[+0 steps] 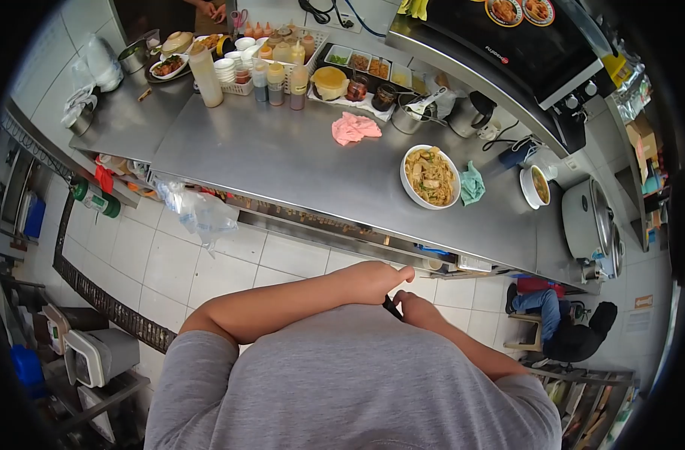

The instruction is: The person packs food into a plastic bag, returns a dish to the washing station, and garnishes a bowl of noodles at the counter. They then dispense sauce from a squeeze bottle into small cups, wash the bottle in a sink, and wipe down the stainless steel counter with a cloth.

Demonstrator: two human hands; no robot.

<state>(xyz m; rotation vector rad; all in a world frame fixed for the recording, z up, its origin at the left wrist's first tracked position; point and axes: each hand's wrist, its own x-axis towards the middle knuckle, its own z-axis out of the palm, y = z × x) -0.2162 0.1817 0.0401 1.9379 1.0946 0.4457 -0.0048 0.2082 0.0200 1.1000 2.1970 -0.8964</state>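
Note:
Both hands are together in front of my grey shirt [357, 375], short of the counter's front edge. My left hand [372, 280] is closed, its fingers curled and mostly turned away from view; whatever lies in it is hidden. Just to its right, my right hand [419, 309] pinches a short black strap-like piece [392, 306] that shows between the two hands. Ahead on the steel counter [282, 165] stands a white bowl of noodles [431, 177] with pale chunks on top. A green cloth [472, 184] lies beside the bowl, and a pink cloth [356, 128] lies farther back.
Squeeze bottles [275, 82] and a tray of toppings [368, 67] line the back. A soup bowl [535, 187] and a large cooker [588, 217] are at right, under a microwave oven [500, 45]. Another person [575, 326] sits at lower right; another's hand [216, 13] shows at the top.

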